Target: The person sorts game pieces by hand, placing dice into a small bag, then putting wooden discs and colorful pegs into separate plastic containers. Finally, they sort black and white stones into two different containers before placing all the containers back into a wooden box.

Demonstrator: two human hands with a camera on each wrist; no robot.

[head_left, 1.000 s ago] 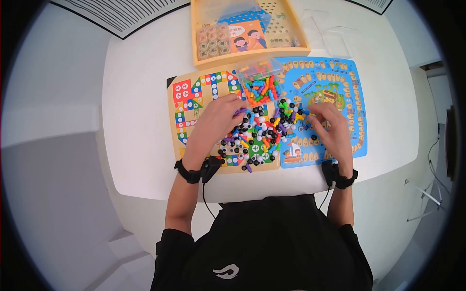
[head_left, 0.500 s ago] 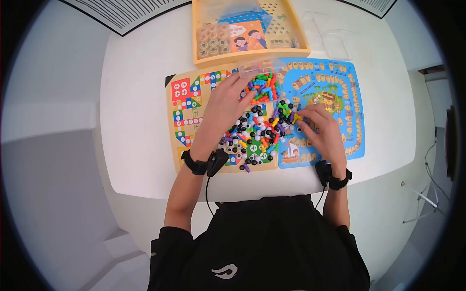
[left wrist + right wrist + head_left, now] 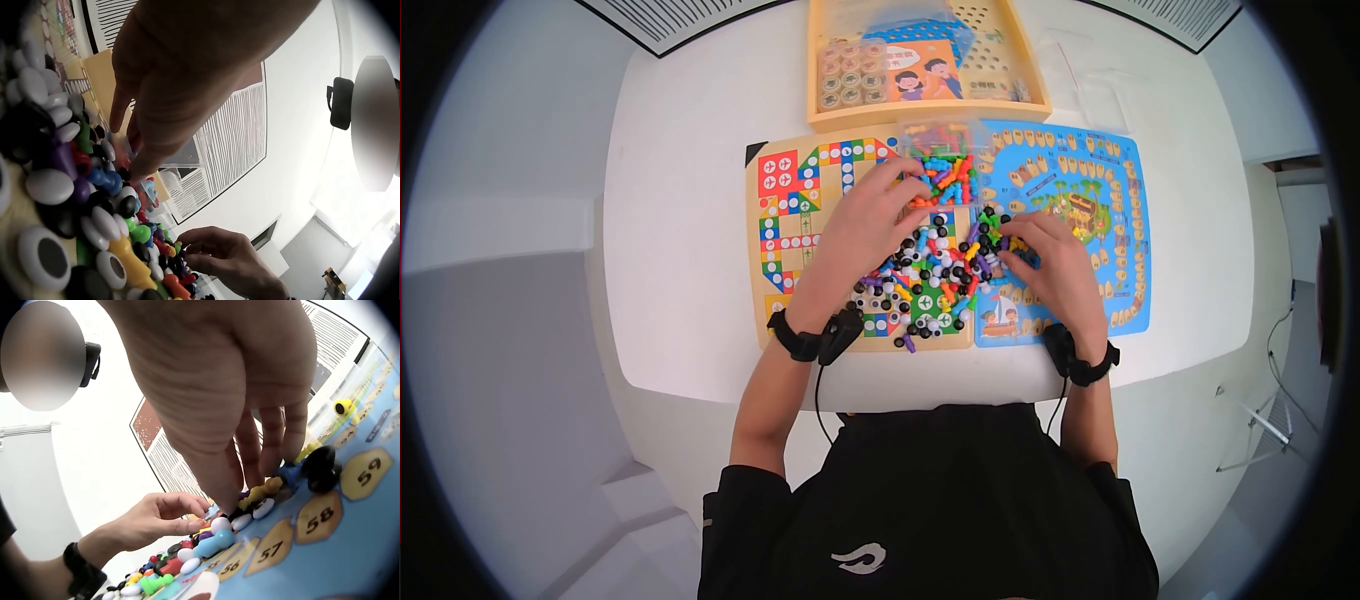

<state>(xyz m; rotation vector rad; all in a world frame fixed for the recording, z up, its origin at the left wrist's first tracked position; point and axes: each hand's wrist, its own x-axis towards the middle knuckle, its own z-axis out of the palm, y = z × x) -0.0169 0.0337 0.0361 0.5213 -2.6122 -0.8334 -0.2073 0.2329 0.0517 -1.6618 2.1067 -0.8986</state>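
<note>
A mixed pile of black and white round pieces and coloured pegs (image 3: 940, 270) lies across the two game boards. Above it stands a clear box (image 3: 945, 190) with coloured pegs inside. The left hand (image 3: 862, 225) is at the box's left side, thumb and fingers apart; its fingertips partly hide the pegs. At the pile's right edge is the right hand (image 3: 1052, 268), thumb and fingers spaced apart. In the right wrist view, the fingers of the right hand (image 3: 250, 425) reach down beside a yellow peg (image 3: 259, 492) and a black piece (image 3: 320, 469); contact is partly hidden.
Behind the boards, a wooden tray (image 3: 930, 115) holds round discs (image 3: 852, 75) in a clear case and an orange booklet (image 3: 925, 75). Clear plastic covers (image 3: 1105, 100) lie right of the tray. The blue board (image 3: 1125, 240) extends past the right hand.
The right hand has moved left towards the pile. The left hand has gone from the pile's upper left up to the box, and the box's pegs have shifted and look fuller in blue.
</note>
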